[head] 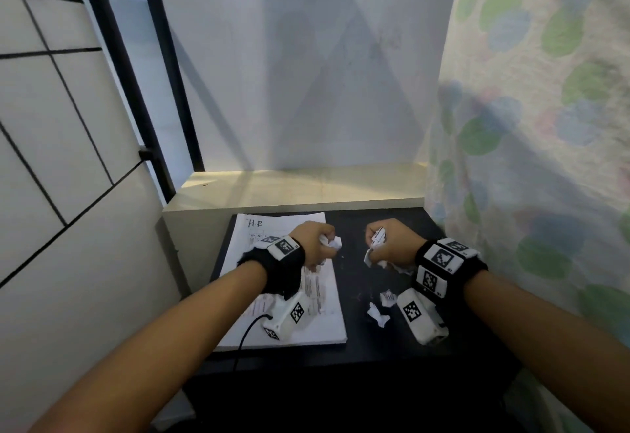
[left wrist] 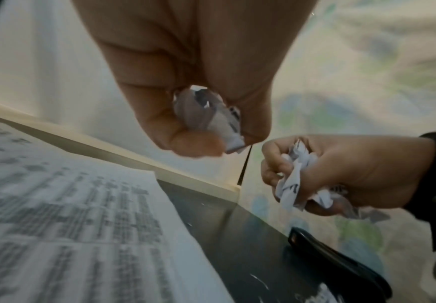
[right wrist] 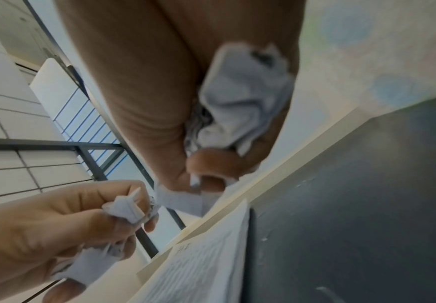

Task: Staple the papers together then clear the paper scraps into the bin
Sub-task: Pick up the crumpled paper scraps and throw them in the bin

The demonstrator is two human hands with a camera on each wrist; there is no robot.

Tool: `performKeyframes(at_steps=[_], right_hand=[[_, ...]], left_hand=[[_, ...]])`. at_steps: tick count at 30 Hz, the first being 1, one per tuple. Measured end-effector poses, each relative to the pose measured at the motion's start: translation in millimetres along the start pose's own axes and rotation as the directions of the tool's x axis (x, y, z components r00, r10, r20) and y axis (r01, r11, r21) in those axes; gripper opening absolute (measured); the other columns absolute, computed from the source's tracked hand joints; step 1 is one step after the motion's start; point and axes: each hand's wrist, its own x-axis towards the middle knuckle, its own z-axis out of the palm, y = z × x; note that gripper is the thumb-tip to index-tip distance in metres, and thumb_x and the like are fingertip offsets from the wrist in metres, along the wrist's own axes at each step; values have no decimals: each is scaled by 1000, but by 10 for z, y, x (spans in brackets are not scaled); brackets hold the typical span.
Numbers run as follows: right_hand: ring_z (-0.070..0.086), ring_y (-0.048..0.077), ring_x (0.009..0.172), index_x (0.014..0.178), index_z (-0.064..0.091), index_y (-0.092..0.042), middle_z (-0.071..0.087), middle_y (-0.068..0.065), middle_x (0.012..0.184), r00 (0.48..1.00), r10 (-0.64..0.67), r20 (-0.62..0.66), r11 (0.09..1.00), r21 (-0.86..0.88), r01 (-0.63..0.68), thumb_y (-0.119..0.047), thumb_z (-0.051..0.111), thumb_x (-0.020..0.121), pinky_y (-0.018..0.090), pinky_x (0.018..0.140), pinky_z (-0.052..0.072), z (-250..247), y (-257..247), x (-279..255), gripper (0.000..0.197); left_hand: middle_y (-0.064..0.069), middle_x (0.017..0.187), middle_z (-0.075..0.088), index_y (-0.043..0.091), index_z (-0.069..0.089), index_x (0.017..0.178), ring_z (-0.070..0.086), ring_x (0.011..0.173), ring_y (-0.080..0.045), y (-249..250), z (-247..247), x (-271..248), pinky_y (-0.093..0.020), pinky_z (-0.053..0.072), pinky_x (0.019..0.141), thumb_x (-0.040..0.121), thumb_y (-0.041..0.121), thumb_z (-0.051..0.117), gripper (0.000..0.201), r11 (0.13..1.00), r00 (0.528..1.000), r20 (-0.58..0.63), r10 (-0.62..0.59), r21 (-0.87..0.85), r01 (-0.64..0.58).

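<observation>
A stack of printed papers (head: 320, 316) headed "H.R" lies on the left half of the black table (head: 354, 282). My left hand (head: 315, 243) hovers over the stack's right edge, its fingers curled round crumpled paper scraps (left wrist: 211, 114). To its right my right hand (head: 385, 245) is raised above the table and grips a larger wad of scraps (right wrist: 240, 98). Two loose scraps (head: 380, 310) lie on the table under my right wrist. A black stapler (left wrist: 341, 264) rests on the table below my right hand, seen only in the left wrist view. No bin is in view.
A cream ledge (head: 300, 190) runs behind the table under a white panel. A tiled wall (head: 51, 159) stands on the left and a dotted curtain (head: 545, 125) hangs close on the right. A black metal frame (head: 136, 74) rises at the back left.
</observation>
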Motion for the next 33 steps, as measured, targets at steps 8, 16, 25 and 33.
performKeyframes(at_steps=[8,16,25,33], right_hand=[[53,18,45,63,49,-16,53,8,65,973,-160,164,987,38,156,1,69,75,24,48,47,794,-1011,340,28],[56,17,47,66,53,-13,59,8,63,904,-301,303,953,121,277,2,67,74,26,47,49,1877,-1997,499,23],[51,18,63,55,46,-20,51,-2,60,867,-257,427,954,-32,299,-1,68,72,25,57,45,2932,-2517,718,34],[59,25,68,57,53,-11,55,5,59,907,8,421,970,-224,95,-7,71,69,28,57,48,3363,-2334,1335,22]], left_hand=[[-1,58,46,19,43,68,48,49,-12,-864,-638,-725,-21,47,43,89,14,59,27,981,972,-134,-191,-64,184],[-2,58,46,17,46,67,47,44,-14,-1866,-895,-1447,-21,46,38,92,20,56,27,914,885,-236,-402,-166,371],[-1,45,45,12,46,76,35,44,-14,-2664,-636,-1703,-14,33,31,94,14,47,19,736,758,-115,-642,-368,568],[-5,59,52,16,49,78,48,48,-19,-3314,-343,-1479,-31,49,60,89,28,58,18,645,718,-3,-696,-442,624]])
